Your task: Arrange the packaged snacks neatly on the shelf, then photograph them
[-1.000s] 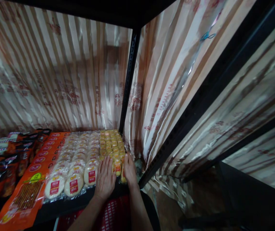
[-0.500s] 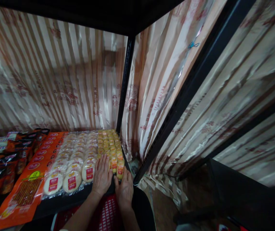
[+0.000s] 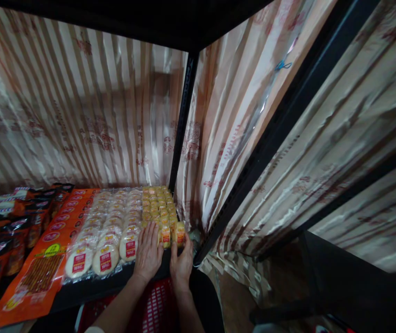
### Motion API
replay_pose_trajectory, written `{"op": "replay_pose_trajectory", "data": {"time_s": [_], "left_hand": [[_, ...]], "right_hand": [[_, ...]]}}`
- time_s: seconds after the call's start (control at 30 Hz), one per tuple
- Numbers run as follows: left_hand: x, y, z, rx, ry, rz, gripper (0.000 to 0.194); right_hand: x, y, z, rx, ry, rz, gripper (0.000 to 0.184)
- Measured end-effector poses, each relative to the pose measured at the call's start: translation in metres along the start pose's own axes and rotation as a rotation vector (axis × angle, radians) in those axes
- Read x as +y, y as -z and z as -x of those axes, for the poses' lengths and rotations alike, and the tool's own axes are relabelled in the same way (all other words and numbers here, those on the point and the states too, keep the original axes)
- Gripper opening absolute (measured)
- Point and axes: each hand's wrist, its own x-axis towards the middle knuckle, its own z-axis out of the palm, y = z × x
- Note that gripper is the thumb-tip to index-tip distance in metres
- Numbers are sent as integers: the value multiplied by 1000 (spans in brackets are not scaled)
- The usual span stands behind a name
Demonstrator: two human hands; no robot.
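Observation:
My left hand (image 3: 148, 253) lies flat with its fingers stretched out, between the round white rice crackers (image 3: 127, 244) and the rows of small yellow snack packets (image 3: 156, 203). It covers part of the nearest packets. My right hand (image 3: 181, 262) has its thumb and fingers on either side of one yellow snack packet (image 3: 180, 231) at the front right corner of those rows. This packet stands slightly apart from its neighbour, its red and orange label facing me. The rice crackers are in clear wrappers, lined up in several rows.
Left of the crackers lie orange packs of brown sticks (image 3: 41, 273) and black-and-orange snack bags (image 3: 17, 245). A black shelf post (image 3: 182, 125) stands at the back corner, and another slants at right. Patterned curtains (image 3: 114, 106) hang behind. A red basket (image 3: 158, 305) sits below the shelf edge.
My right hand moved from the side of the yellow rows to their front, and now grips the corner packet, which has shifted slightly right. My left hand stays nearly in place.

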Motion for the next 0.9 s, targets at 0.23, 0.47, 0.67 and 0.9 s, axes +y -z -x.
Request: {"op": "replay_pose_trajectory", "data": {"time_s": [0.23, 0.47, 0.67, 0.9], "left_hand": [[0, 0, 1, 5, 7, 21, 59], [0, 0, 0, -8, -4, 9, 58], [0, -1, 1, -16, 0, -6, 57], [0, 2, 0, -27, 2, 7, 58]], "right_hand": [[11, -13, -7, -43, 22, 29, 49], [17, -16, -9, -47, 15, 37, 47], [15, -15, -8, -81, 0, 10, 48], [15, -15, -4, -115, 48, 59, 70]]}}
